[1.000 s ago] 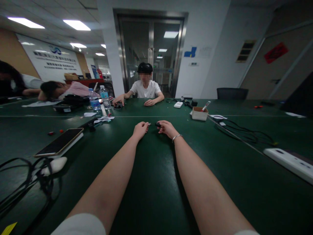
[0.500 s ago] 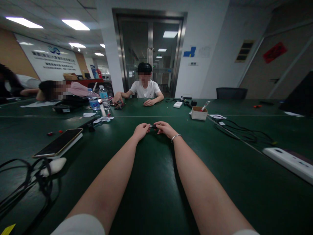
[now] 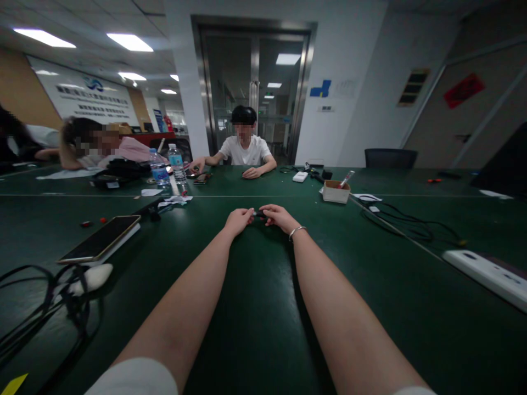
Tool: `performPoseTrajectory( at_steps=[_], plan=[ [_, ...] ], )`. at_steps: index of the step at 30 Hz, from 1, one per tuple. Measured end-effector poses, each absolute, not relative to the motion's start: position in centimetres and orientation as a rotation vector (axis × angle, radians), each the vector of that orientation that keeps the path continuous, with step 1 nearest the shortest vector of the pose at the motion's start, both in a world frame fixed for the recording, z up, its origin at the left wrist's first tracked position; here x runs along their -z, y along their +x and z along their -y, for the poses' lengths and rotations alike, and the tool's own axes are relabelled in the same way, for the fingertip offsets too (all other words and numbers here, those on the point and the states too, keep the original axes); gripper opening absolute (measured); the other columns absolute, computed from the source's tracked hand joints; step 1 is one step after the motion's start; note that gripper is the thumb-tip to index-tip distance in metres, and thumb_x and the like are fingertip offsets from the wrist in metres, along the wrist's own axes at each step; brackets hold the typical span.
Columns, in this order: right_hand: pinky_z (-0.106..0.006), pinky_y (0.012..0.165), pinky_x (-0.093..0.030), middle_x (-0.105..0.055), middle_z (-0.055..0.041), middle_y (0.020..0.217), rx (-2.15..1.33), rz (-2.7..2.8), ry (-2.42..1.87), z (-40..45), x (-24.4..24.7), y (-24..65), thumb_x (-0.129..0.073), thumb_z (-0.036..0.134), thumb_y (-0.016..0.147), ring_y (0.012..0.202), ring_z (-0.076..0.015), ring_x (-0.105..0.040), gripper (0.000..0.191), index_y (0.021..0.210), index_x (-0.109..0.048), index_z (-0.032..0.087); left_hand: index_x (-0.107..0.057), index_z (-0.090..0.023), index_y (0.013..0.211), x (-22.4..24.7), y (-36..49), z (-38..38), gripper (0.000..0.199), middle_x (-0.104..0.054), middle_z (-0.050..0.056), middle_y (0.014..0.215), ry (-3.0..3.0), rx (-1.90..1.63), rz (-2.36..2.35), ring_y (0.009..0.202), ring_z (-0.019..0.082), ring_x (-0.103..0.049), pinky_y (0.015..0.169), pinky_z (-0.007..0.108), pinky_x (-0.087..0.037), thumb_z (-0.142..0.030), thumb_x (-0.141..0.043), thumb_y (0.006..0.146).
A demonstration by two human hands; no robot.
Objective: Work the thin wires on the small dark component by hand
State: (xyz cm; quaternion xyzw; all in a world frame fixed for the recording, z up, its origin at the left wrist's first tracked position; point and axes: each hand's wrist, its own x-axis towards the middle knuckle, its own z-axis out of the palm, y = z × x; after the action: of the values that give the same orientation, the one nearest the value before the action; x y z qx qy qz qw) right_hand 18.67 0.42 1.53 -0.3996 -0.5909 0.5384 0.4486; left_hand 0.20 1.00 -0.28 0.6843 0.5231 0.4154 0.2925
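Note:
Just above the green table (image 3: 255, 307), near the middle of the view, a small dark object (image 3: 259, 214) spans the gap between my two hands. Its left end, which looks lighter, is pinched in the fingertips of my left hand (image 3: 240, 221). My right hand (image 3: 280, 218) has its thumb and fingers closed on the dark right end. A silver bracelet (image 3: 297, 233) circles my right wrist. The object is too small to identify.
Left: a phone (image 3: 101, 240) on a white block, a white mouse (image 3: 94, 278), black cables, and two water bottles (image 3: 177, 164). Right: a small box (image 3: 336, 192), cables and a white power strip (image 3: 486, 274). A person in white (image 3: 246, 149) sits opposite; others sit at left.
Both my hands keep their hold in nearly the same place. At the left, the person in pink has raised their head and rests it against a hand.

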Motion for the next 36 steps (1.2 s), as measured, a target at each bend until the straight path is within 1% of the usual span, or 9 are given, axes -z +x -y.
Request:
performPoseTrajectory(
  at_steps=[15,20,25,30,32,34,36],
  plan=[
    [-0.016,0.049,-0.052,-0.066,-0.0014,0.069,-1.331,1.499,-0.969,-0.3,-1.5,18.8,-0.058,0.008,0.084,0.046,-0.0039,-0.051,0.018,0.099,-0.065,0.014,-0.061,-0.018,0.057,-1.1,0.3,0.4,0.056,-0.058,0.002,0.052,1.912,-0.997,-1.556,0.05,0.014,-0.05,0.054,0.027,-0.033,-0.061,-0.037,0.083],
    [-0.016,0.048,-0.053,-0.066,-0.0009,0.069,-1.339,1.495,-0.953,-0.4,-1.5,18.7,-0.058,0.008,0.084,0.045,-0.0042,-0.051,0.016,0.097,-0.065,0.014,-0.062,-0.017,0.063,-0.6,0.3,-0.1,0.054,-0.06,0.002,0.057,1.911,-1.013,-1.511,0.054,0.014,-0.053,0.056,0.027,-0.036,-0.06,-0.037,0.084],
    [-0.016,0.046,-0.051,-0.063,-0.0001,0.06,-1.331,1.451,-0.988,-0.6,-1.4,18.6,-0.059,0.014,0.087,0.042,-0.0048,-0.05,0.01,0.095,-0.064,0.012,-0.064,-0.017,0.072,0.0,0.3,-0.8,0.045,-0.064,0.003,0.067,1.908,-1.069,-1.425,0.061,0.014,-0.056,0.06,0.026,-0.039,-0.055,-0.042,0.084],
    [-0.016,0.044,-0.05,-0.059,0.001,0.053,-1.311,1.411,-1.008,-0.7,-1.4,18.5,-0.055,0.016,0.09,0.04,-0.0055,-0.049,0.009,0.091,-0.062,0.011,-0.064,-0.019,0.085,0.1,0.5,-0.5,0.026,-0.064,0.002,0.074,1.943,-1.141,-1.401,0.065,0.014,-0.055,0.062,0.025,-0.04,-0.043,-0.057,0.078],
    [-0.017,0.044,-0.05,-0.058,0.0012,0.052,-1.312,1.408,-1.008,-0.7,-1.4,18.4,-0.054,0.016,0.09,0.04,-0.0058,-0.049,0.009,0.091,-0.061,0.011,-0.063,-0.019,0.091,0.0,0.7,-0.3,0.023,-0.063,0.0,0.073,1.925,-1.18,-1.351,0.065,0.013,-0.056,0.063,0.025,-0.041,-0.037,-0.062,0.075],
    [-0.017,0.044,-0.049,-0.058,0.0013,0.051,-1.309,1.407,-1.013,-0.7,-1.5,18.4,-0.053,0.017,0.091,0.04,-0.0062,-0.05,0.009,0.09,-0.06,0.011,-0.061,-0.019,0.092,-0.1,0.8,-0.1,0.023,-0.061,0.0,0.07,1.867,-1.196,-1.29,0.063,0.012,-0.056,0.063,0.024,-0.042,-0.037,-0.06,0.077],
    [-0.017,0.043,-0.049,-0.058,0.0012,0.051,-1.308,1.408,-1.02,-0.7,-1.5,18.4,-0.052,0.017,0.091,0.039,-0.0065,-0.05,0.01,0.09,-0.06,0.011,-0.06,-0.019,0.091,-0.2,0.9,0.0,0.025,-0.06,0.0,0.068,1.788,-1.198,-1.244,0.059,0.012,-0.056,0.061,0.025,-0.043,-0.041,-0.051,0.083]
  ],
)
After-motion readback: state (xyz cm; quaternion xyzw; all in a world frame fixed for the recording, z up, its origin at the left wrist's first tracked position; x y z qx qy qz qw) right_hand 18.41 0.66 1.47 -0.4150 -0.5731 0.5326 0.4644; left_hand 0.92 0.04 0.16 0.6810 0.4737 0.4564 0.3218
